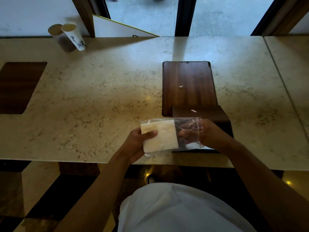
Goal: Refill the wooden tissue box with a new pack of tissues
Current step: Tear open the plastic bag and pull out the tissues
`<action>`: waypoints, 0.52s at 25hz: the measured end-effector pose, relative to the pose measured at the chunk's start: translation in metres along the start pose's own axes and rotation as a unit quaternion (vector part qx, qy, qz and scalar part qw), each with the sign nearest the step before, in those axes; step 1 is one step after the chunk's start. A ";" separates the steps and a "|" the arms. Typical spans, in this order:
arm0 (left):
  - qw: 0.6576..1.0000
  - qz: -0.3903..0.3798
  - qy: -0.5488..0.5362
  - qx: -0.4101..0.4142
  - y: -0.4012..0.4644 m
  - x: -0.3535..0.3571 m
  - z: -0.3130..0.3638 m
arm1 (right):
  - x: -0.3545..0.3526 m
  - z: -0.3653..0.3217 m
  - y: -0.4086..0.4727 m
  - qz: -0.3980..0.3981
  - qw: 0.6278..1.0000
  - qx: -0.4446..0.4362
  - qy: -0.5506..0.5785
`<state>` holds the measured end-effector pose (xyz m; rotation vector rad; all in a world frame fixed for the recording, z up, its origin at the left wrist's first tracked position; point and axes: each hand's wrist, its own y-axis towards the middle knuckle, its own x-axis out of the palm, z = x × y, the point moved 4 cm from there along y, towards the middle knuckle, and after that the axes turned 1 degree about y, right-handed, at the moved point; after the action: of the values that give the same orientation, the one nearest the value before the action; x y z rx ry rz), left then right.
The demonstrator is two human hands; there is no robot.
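Head view shows our left hand (142,141) pinching the tissue pack (158,137) at its left end, long side running left to right. Our right hand (197,133) pinches the clear wrapper (192,129) at the right end, above the wooden box (200,113) on the bench (100,97).

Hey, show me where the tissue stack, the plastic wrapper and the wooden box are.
tissue stack (164,136), head view, white top face.
plastic wrapper (194,124), head view, clear open end.
wooden box (200,113), head view, far wall.
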<state>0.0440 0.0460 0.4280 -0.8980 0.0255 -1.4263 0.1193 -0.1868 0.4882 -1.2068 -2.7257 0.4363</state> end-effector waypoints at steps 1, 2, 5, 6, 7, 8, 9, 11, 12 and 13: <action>1.000 -0.004 0.001 0.000 -0.001 0.001 0.000 | 0.000 0.002 -0.001 -0.001 1.000 -0.001 -0.018; 1.000 -0.008 0.003 0.000 -0.001 0.002 0.001 | 0.001 0.003 -0.001 -0.006 1.000 -0.002 -0.029; 1.000 -0.007 0.003 -0.005 -0.004 0.004 -0.001 | 0.011 0.003 -0.001 -0.025 0.999 0.020 0.022; 1.000 -0.004 0.005 -0.009 -0.004 0.005 -0.002 | 0.015 0.002 -0.001 -0.026 0.999 0.031 0.031; 1.000 -0.001 0.010 -0.012 -0.005 0.006 -0.003 | 0.018 0.003 0.001 -0.026 0.999 0.033 0.031; 1.000 0.002 0.016 -0.015 -0.005 0.008 -0.004 | 0.021 0.003 0.002 -0.023 0.999 0.031 0.023; 1.000 0.005 0.021 -0.017 -0.006 0.008 -0.005 | 0.023 0.006 0.004 -0.017 0.999 0.032 0.010; 0.999 0.005 0.030 -0.021 -0.007 0.010 -0.006 | 0.024 0.014 0.009 0.014 0.999 0.048 0.002; 0.999 0.005 0.033 -0.021 -0.008 0.010 -0.007 | 0.024 0.017 0.012 0.029 0.998 0.060 -0.003; 0.999 0.006 0.035 -0.021 -0.008 0.010 -0.006 | 0.024 0.021 0.014 0.039 0.997 0.065 -0.018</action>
<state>0.0359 0.0349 0.4332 -0.8801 0.1132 -1.4493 0.1083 -0.1643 0.4636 -1.2844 -2.6396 0.6414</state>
